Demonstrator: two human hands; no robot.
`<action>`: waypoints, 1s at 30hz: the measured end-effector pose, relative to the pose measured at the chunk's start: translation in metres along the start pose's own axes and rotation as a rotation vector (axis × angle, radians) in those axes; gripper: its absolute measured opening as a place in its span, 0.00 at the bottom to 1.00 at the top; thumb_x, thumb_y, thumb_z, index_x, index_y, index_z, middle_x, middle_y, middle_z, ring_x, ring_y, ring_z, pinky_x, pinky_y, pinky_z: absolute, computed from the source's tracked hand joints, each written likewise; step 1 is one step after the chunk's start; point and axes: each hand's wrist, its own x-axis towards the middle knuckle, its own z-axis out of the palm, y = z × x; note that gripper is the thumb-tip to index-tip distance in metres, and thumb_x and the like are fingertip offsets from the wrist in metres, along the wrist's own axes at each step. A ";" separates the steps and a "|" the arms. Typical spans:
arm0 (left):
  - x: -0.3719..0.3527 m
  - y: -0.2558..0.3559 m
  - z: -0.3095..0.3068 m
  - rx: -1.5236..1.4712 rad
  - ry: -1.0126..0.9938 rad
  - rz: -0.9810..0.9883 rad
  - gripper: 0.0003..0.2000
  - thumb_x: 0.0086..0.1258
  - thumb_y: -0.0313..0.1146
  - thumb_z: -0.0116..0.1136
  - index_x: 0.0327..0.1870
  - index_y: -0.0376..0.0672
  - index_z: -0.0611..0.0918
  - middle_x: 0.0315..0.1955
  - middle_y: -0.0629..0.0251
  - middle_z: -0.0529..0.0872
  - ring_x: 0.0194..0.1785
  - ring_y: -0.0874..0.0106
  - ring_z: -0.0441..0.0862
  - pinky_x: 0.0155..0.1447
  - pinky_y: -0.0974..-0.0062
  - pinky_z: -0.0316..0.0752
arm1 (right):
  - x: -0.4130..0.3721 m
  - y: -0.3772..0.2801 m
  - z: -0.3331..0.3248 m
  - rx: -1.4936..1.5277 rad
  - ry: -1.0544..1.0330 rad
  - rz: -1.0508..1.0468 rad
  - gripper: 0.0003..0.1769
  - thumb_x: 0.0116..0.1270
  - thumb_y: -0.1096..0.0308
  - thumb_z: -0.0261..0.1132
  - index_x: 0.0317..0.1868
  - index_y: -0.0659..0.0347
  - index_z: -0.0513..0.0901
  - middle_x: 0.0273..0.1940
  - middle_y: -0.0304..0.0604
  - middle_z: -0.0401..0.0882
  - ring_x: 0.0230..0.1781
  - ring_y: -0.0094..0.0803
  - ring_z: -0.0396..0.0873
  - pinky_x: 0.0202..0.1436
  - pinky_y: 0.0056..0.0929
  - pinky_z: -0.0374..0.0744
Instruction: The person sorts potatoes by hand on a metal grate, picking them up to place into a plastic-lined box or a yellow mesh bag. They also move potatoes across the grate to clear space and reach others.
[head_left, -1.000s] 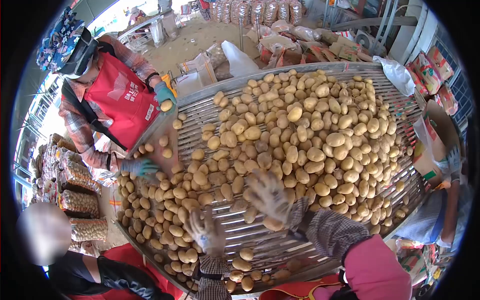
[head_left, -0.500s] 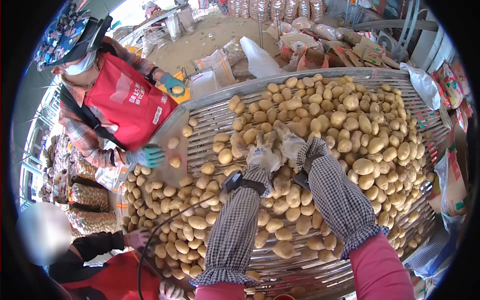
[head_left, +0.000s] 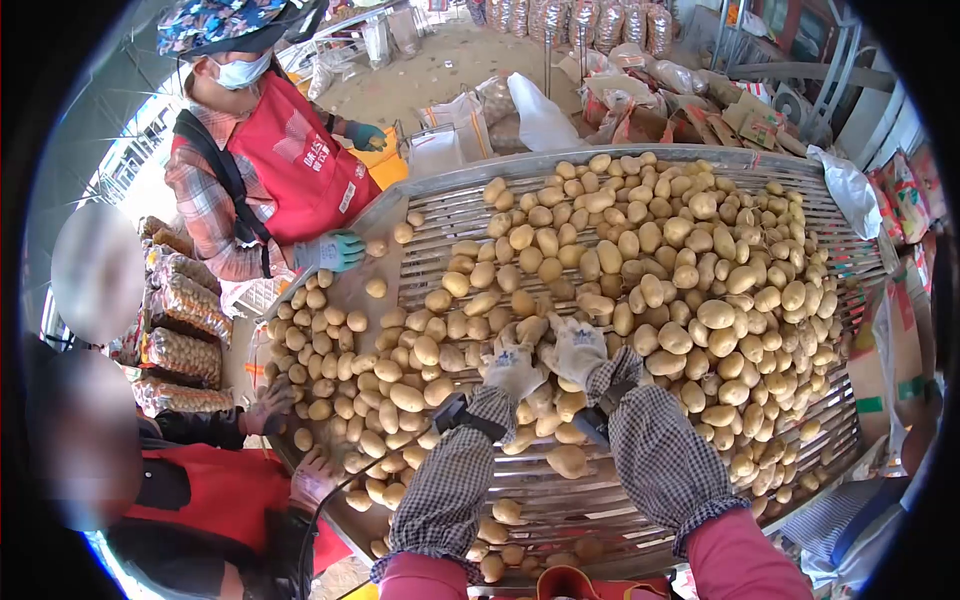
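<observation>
My gloved left hand (head_left: 512,366) and right hand (head_left: 576,347) lie open, palms down, on the pale yellow-brown potatoes (head_left: 716,313) heaped across the slatted metal worktop (head_left: 450,208). I should rake gently, fingers spread, so that none bruise.

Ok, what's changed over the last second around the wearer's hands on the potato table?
Both hands reached far out into the potatoes, then drew back: the left hand and right hand now rest palm-down, side by side, nearer the person. Nothing is visibly gripped. The heap still covers the slatted table, and the co-worker in the red apron stays at its far left corner.
</observation>
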 end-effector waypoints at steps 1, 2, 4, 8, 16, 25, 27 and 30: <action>-0.013 -0.008 0.013 0.044 0.024 -0.025 0.36 0.73 0.54 0.48 0.80 0.51 0.62 0.77 0.44 0.60 0.80 0.44 0.55 0.82 0.43 0.45 | -0.018 -0.011 0.013 0.020 0.087 -0.004 0.42 0.66 0.48 0.61 0.78 0.52 0.61 0.72 0.53 0.68 0.72 0.49 0.68 0.72 0.55 0.66; -0.029 -0.014 0.022 0.091 0.039 -0.046 0.36 0.72 0.55 0.49 0.80 0.50 0.62 0.77 0.45 0.61 0.80 0.44 0.55 0.82 0.44 0.45 | -0.039 -0.021 0.030 0.045 0.171 0.000 0.45 0.65 0.48 0.64 0.79 0.50 0.59 0.74 0.53 0.65 0.74 0.51 0.64 0.73 0.58 0.65; -0.071 -0.024 0.025 0.002 0.045 -0.039 0.40 0.67 0.50 0.57 0.81 0.52 0.61 0.78 0.45 0.59 0.80 0.46 0.55 0.82 0.41 0.41 | -0.073 -0.036 0.053 0.053 0.281 -0.070 0.48 0.62 0.48 0.67 0.80 0.48 0.58 0.78 0.52 0.58 0.77 0.57 0.57 0.74 0.61 0.62; -0.138 -0.021 0.029 0.283 0.123 -0.061 0.39 0.65 0.48 0.62 0.80 0.60 0.63 0.81 0.50 0.53 0.81 0.46 0.54 0.81 0.37 0.44 | -0.144 -0.066 0.087 -0.066 0.347 -0.008 0.43 0.65 0.46 0.65 0.79 0.46 0.62 0.80 0.51 0.53 0.75 0.64 0.57 0.76 0.69 0.54; -0.245 -0.059 0.064 0.152 0.313 -0.050 0.30 0.70 0.46 0.58 0.75 0.68 0.71 0.77 0.53 0.63 0.78 0.53 0.62 0.79 0.34 0.42 | -0.252 -0.020 0.140 -0.170 0.279 -0.483 0.39 0.68 0.51 0.63 0.77 0.51 0.65 0.78 0.46 0.58 0.71 0.61 0.65 0.76 0.70 0.57; -0.343 -0.013 0.113 0.011 0.437 -0.252 0.31 0.65 0.47 0.64 0.72 0.60 0.75 0.78 0.41 0.54 0.80 0.45 0.53 0.77 0.31 0.40 | -0.287 0.097 0.054 -0.193 0.409 -0.155 0.36 0.66 0.51 0.64 0.74 0.45 0.70 0.75 0.48 0.63 0.74 0.57 0.63 0.74 0.60 0.64; -0.346 0.021 0.114 0.000 0.438 -0.201 0.31 0.67 0.50 0.62 0.73 0.60 0.75 0.79 0.40 0.50 0.80 0.41 0.50 0.77 0.31 0.38 | -0.281 0.112 0.056 -0.151 0.472 -0.027 0.36 0.65 0.49 0.64 0.74 0.45 0.71 0.75 0.48 0.63 0.74 0.57 0.62 0.73 0.61 0.64; -0.346 0.028 0.141 0.035 0.380 -0.094 0.31 0.67 0.54 0.62 0.73 0.66 0.75 0.80 0.43 0.49 0.82 0.39 0.42 0.78 0.32 0.36 | -0.287 0.103 0.062 0.027 0.326 0.028 0.37 0.63 0.47 0.66 0.73 0.44 0.73 0.76 0.52 0.61 0.73 0.62 0.61 0.72 0.63 0.65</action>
